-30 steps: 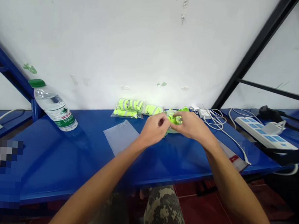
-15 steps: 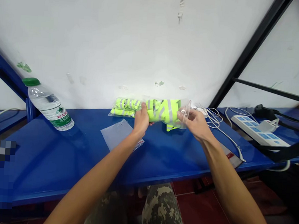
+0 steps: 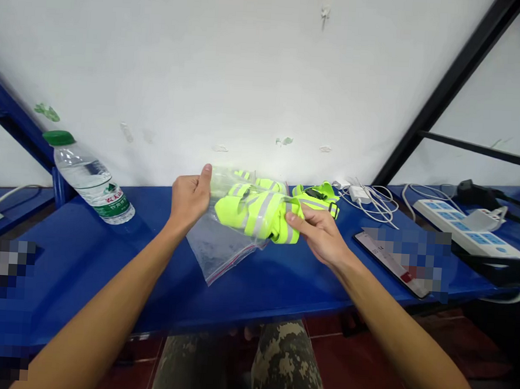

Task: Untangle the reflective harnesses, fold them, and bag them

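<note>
My left hand pinches the upper corner of a clear zip bag whose red-striped mouth hangs toward the blue table. My right hand grips a folded neon-yellow reflective strap bundle by its right end, holding it against the bag. Behind them, by the wall, lie more bagged neon straps and a loose neon strap with a black buckle.
A water bottle with a green cap lies tilted at the left. White chargers and cables, a phone and a white power strip occupy the right. A black diagonal frame bar rises at the right.
The bagged bundle that both hands held up went back by the wall. My left hand picked the empty clear bag off the table, and my right hand brought a folded strap bundle to it.
</note>
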Demonstrator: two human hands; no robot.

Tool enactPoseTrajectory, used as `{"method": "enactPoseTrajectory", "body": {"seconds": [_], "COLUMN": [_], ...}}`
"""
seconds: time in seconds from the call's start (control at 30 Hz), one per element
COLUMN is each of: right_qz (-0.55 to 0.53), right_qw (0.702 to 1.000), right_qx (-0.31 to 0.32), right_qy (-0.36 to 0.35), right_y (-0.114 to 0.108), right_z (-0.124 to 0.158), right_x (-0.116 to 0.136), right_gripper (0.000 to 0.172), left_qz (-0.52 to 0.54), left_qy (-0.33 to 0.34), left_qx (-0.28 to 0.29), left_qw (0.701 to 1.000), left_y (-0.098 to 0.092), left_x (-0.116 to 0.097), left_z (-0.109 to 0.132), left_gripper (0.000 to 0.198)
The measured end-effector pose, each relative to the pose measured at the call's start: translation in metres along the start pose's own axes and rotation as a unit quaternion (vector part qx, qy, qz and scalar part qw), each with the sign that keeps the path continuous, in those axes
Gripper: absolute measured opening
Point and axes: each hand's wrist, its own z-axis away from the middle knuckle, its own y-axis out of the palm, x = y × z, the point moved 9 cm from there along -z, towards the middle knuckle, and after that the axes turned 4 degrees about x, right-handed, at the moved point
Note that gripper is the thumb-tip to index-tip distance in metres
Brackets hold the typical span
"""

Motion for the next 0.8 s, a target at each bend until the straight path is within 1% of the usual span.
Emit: {"method": "enactPoseTrajectory", "body": {"seconds": [0.07, 0.1, 0.17, 0.23, 0.3, 0.33, 0.37, 0.4, 0.43, 0.47, 0.5, 0.53, 0.57, 0.6, 0.63, 0.67, 0.7, 0.73, 0.77, 0.8], "right_qz": [0.034, 0.035, 0.012, -0.018, -0.039, -0.045, -0.048, -0.047, -0.043, -0.036, -0.023, -0.002, 0.035, 0.096, 0.183, 0.283, 0.384, 0.474, 0.547, 0.602], "right_qw": [0.999, 0.998, 1.000, 0.997, 0.988, 0.983, 0.976, 0.968, 0.957, 0.946, 0.935, 0.929, 0.927, 0.924, 0.913, 0.890, 0.856, 0.817, 0.780, 0.748], "right_qx": [0.003, -0.002, -0.026, -0.072, -0.137, -0.174, -0.212, -0.246, -0.277, -0.302, -0.320, -0.333, -0.344, -0.353, -0.358, -0.356, -0.346, -0.329, -0.304, -0.275], "right_qy": [-0.040, -0.043, -0.011, 0.036, 0.056, 0.046, 0.018, -0.023, -0.071, -0.117, -0.149, -0.158, -0.144, -0.108, -0.065, -0.028, -0.007, -0.007, -0.025, -0.054], "right_y": [0.007, 0.009, 0.007, -0.006, -0.030, -0.045, -0.062, -0.079, -0.095, -0.110, -0.124, -0.135, -0.145, -0.153, -0.159, -0.160, -0.158, -0.150, -0.137, -0.121], "right_z": [0.004, 0.008, 0.018, 0.030, 0.037, 0.038, 0.036, 0.033, 0.029, 0.024, 0.020, 0.015, 0.011, 0.007, 0.006, 0.006, 0.007, 0.006, 0.005, 0.002], "right_x": [0.009, 0.009, 0.001, -0.009, -0.013, -0.009, -0.002, 0.007, 0.017, 0.026, 0.031, 0.032, 0.028, 0.020, 0.013, 0.008, 0.005, 0.006, 0.008, 0.011], "right_gripper": [0.030, 0.032, 0.032, 0.029, 0.026, 0.025, 0.024, 0.022, 0.020, 0.020, 0.021, 0.023, 0.026, 0.029, 0.029, 0.030, 0.032, 0.037, 0.044, 0.050], "left_qz": [-0.007, -0.009, -0.019, -0.025, 0.002, 0.019, 0.022, 0.005, -0.035, -0.095, -0.162, -0.226, -0.277, -0.316, -0.343, -0.365, -0.386, -0.407, -0.427, -0.442], "left_qy": [0.002, -0.002, -0.029, -0.077, -0.118, -0.140, -0.153, -0.157, -0.149, -0.133, -0.116, -0.098, -0.079, -0.059, -0.035, -0.002, 0.035, 0.072, 0.107, 0.142], "left_qx": [-0.017, -0.024, -0.041, -0.067, -0.073, -0.054, -0.021, 0.024, 0.077, 0.129, 0.173, 0.203, 0.211, 0.199, 0.173, 0.141, 0.112, 0.094, 0.093, 0.111], "left_qw": [1.000, 1.000, 0.999, 0.994, 0.990, 0.989, 0.988, 0.987, 0.985, 0.978, 0.965, 0.948, 0.934, 0.926, 0.922, 0.920, 0.915, 0.906, 0.893, 0.879], "left_y": [-0.004, -0.006, -0.016, -0.033, -0.047, -0.049, -0.046, -0.040, -0.031, -0.021, -0.011, -0.003, 0.002, 0.005, 0.005, 0.005, 0.006, 0.009, 0.016, 0.027], "left_x": [0.002, 0.006, 0.023, 0.048, 0.073, 0.085, 0.093, 0.098, 0.100, 0.099, 0.097, 0.093, 0.088, 0.080, 0.068, 0.054, 0.039, 0.026, 0.014, 0.006], "left_z": [-0.001, -0.002, -0.005, -0.009, -0.012, -0.013, -0.015, -0.016, -0.016, -0.015, -0.013, -0.011, -0.008, -0.006, -0.003, 0.000, 0.006, 0.013, 0.020, 0.029], "left_gripper": [0.062, 0.061, 0.060, 0.058, 0.056, 0.056, 0.058, 0.060, 0.062, 0.064, 0.066, 0.067, 0.067, 0.067, 0.067, 0.065, 0.064, 0.062, 0.059, 0.057]}}
